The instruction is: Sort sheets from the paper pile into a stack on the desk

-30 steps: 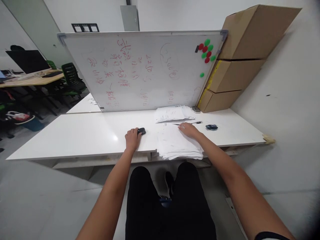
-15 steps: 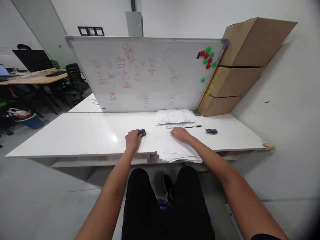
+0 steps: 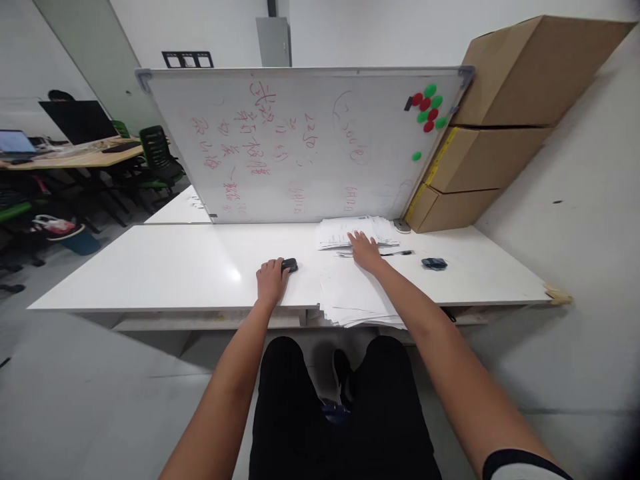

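My left hand (image 3: 271, 281) is closed around a black stapler (image 3: 290, 265) on the tabletop; the stapler's far end sticks out to the right of my fingers. My right hand (image 3: 365, 251) reaches forward with its fingers apart, fingertips on the near part of the far stack of printed paper (image 3: 334, 235). Under my right forearm lies a nearer stack of white paper (image 3: 350, 293), jutting past the table's front edge. A pen (image 3: 403, 253) rests right of my right hand, between the two stacks.
The white table (image 3: 150, 267) carries a leaning whiteboard (image 3: 300, 147) along its back. Cardboard boxes (image 3: 480, 160) are piled at the back right. A small dark blue packet (image 3: 434, 264) lies on the right side. Far left are a desk with a monitor (image 3: 80, 121) and a chair (image 3: 161, 153).
My right hand has moved forward from the nearer stack to the far one, and its fingers have spread. My left hand stays on the stapler. The view has shifted slightly.
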`<action>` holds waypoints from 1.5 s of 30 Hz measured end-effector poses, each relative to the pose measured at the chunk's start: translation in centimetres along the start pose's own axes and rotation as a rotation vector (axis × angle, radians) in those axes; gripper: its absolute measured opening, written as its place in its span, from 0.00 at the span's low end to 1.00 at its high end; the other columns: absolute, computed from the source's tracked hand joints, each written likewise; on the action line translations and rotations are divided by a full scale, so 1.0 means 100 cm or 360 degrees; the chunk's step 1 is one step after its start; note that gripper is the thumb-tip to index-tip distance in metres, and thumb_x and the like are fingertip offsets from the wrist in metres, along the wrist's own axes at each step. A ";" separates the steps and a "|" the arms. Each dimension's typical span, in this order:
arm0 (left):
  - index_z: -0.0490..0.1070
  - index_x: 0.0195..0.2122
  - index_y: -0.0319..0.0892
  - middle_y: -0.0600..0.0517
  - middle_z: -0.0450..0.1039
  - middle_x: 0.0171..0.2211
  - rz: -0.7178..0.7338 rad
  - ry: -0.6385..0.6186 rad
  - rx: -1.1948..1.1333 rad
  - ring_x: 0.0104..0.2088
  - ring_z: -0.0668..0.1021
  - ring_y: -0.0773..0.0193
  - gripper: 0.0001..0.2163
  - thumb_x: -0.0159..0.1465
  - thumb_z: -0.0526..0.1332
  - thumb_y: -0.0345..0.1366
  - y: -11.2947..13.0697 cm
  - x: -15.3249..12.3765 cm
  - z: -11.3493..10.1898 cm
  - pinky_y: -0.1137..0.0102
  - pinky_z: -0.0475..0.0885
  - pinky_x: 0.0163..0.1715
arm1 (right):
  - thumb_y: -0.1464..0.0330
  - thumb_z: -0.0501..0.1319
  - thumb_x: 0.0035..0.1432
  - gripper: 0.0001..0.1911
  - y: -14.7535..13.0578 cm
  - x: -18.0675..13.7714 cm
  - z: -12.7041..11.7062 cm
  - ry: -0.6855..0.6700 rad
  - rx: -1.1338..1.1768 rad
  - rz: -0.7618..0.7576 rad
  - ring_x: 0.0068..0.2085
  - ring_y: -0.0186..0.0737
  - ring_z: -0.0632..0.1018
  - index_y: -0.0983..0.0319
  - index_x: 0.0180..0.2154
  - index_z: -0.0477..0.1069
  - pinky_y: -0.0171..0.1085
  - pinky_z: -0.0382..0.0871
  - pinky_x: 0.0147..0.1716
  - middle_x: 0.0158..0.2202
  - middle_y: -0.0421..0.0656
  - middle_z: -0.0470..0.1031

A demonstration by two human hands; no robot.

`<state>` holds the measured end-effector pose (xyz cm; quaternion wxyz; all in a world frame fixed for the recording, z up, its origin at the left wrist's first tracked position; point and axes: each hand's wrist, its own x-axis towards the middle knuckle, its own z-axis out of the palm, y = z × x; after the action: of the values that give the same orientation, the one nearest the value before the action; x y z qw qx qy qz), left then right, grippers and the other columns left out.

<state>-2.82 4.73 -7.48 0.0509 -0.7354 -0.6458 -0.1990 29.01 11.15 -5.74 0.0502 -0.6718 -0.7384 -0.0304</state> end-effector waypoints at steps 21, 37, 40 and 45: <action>0.62 0.56 0.45 0.43 0.68 0.52 -0.0032 -0.0027 0.0006 0.51 0.67 0.50 0.17 0.68 0.49 0.44 0.001 0.001 0.000 0.58 0.63 0.47 | 0.82 0.53 0.51 0.32 0.013 0.002 0.010 0.0024 -0.0216 -0.0205 0.46 0.47 0.76 0.66 0.59 0.62 0.45 0.48 0.57 0.45 0.53 0.77; 0.64 0.57 0.38 0.37 0.63 0.58 -0.0084 0.0249 -0.0009 0.63 0.57 0.43 0.21 0.66 0.52 0.43 0.000 0.000 0.006 0.46 0.50 0.59 | 0.70 0.51 0.60 0.16 0.016 -0.078 -0.115 0.1499 0.0470 -0.0003 0.42 0.45 0.77 0.63 0.44 0.75 0.40 0.65 0.42 0.40 0.48 0.78; 0.60 0.61 0.37 0.35 0.55 0.64 -0.0081 0.0368 -0.0061 0.66 0.51 0.42 0.26 0.65 0.53 0.45 0.000 -0.001 0.004 0.43 0.43 0.61 | 0.69 0.54 0.59 0.13 0.012 -0.117 -0.130 0.1619 0.0858 0.0101 0.41 0.43 0.77 0.62 0.40 0.75 0.40 0.68 0.42 0.38 0.46 0.79; 0.61 0.59 0.37 0.35 0.58 0.62 0.0261 0.0398 -0.0532 0.66 0.53 0.46 0.26 0.65 0.51 0.48 0.014 -0.013 -0.011 0.49 0.45 0.63 | 0.62 0.59 0.57 0.13 -0.004 -0.173 -0.118 0.1747 0.1662 0.0506 0.39 0.40 0.78 0.63 0.41 0.74 0.39 0.71 0.41 0.37 0.44 0.78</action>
<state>-1.82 2.97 -6.71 0.0240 -0.7532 -0.5306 -0.3880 30.63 -7.30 4.02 0.7231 -0.5477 -0.4209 0.0007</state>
